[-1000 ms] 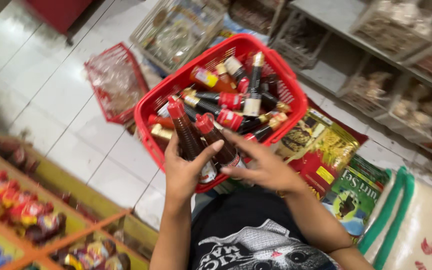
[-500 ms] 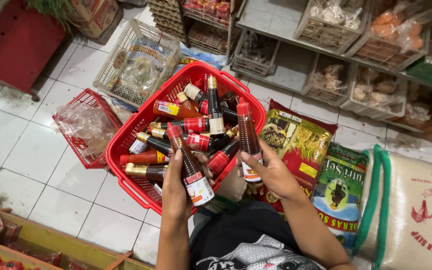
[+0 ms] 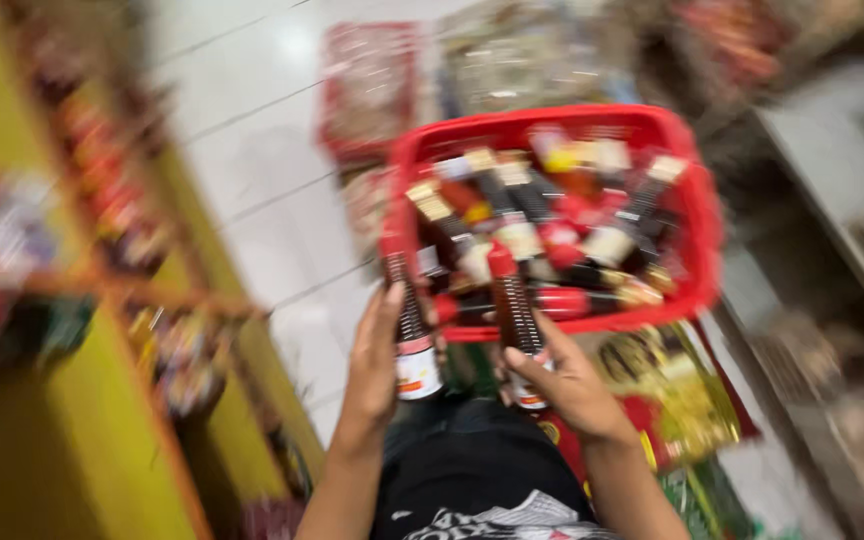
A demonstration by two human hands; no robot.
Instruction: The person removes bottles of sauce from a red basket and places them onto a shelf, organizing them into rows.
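A dark red-capped bottle [image 3: 411, 330] is gripped by the left hand [image 3: 377, 365]; another bottle [image 3: 517, 325] by the right hand [image 3: 567, 385], at six o'clock of the red basket [image 3: 697, 230]; probably rigid, breakable, slippery; best held mid-body.

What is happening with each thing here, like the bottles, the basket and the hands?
Left hand: closed around a dark bottle, held upright.
Right hand: closed around a second dark bottle, red cap up.
Red basket: on the floor, full of bottles lying down.
Snack packets: lying flat beside the basket.
Yellow shelf: stocked; blurred.
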